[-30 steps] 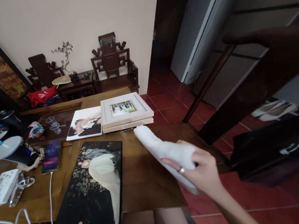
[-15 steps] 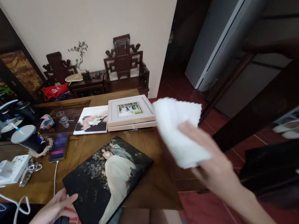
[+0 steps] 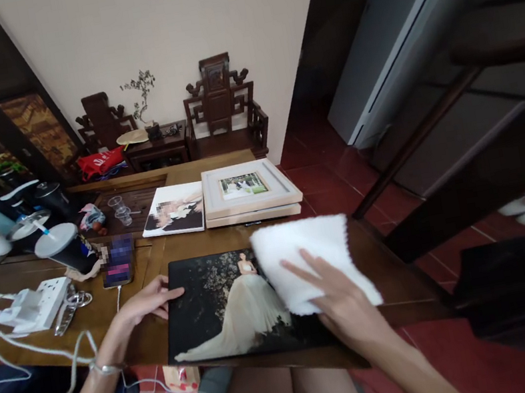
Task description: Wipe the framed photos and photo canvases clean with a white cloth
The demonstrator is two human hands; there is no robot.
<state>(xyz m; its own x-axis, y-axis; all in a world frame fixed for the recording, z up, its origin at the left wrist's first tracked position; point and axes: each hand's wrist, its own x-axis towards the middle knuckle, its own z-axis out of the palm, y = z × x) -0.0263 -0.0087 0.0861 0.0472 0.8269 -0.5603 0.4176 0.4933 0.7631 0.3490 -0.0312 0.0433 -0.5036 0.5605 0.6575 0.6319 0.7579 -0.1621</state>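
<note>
A dark photo panel (image 3: 212, 314) showing a figure in a long pale gown lies at the table's front edge. Its left edge is pinched by my left hand (image 3: 152, 302), thumb on top and fingers tucked beneath. Over the panel's right part is a white cloth (image 3: 320, 234) with a scalloped edge. My right hand (image 3: 334, 289) holds the cloth from above, fingers laid across it, pressing it on the panel. The cloth and hand hide the panel's right side.
Behind the panel are a light-framed picture (image 3: 280, 183) stacked on another and a white-edged photo print (image 3: 174, 215). To the left stand a lidded drink cup (image 3: 66, 248), a phone (image 3: 119, 262) on a cable and a white power strip (image 3: 50, 301). The wooden table (image 3: 161, 343) ends just before my lap.
The panel has gone from tilted and raised to lying squarely on the table. My right hand has brought the cloth leftward from the side onto it. My left hand moved up and right with the panel.
</note>
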